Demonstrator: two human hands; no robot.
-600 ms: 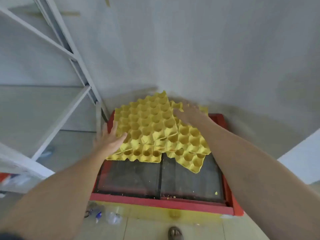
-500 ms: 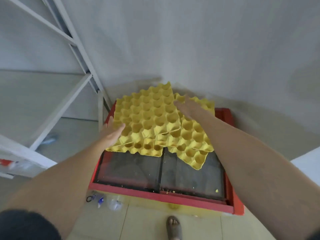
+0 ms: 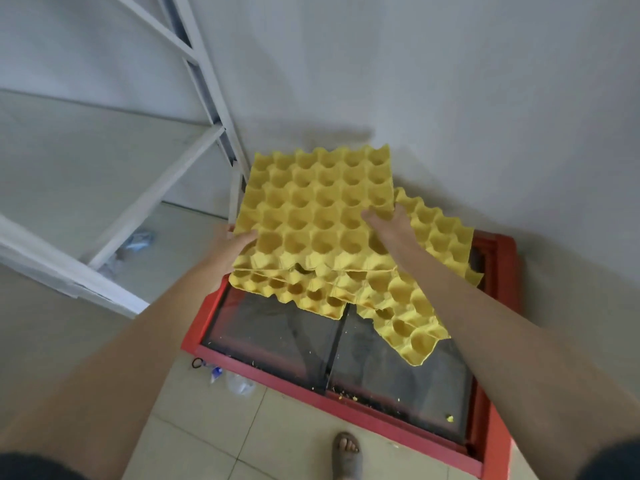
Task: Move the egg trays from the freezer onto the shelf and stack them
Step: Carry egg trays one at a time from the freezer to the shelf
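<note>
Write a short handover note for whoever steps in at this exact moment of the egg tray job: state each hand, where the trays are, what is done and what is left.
Left hand: gripping the left edge of the top yellow egg tray.
Right hand: gripping the same tray's right side, thumb on top.
Trays: the held tray is over the red freezer; other yellow trays lie skewed on its glass lid.
Shelf: on the left, no trays visible on it.
Done: top tray grasped.
Left: carry it to the shelf, then move and stack the others.
</note>
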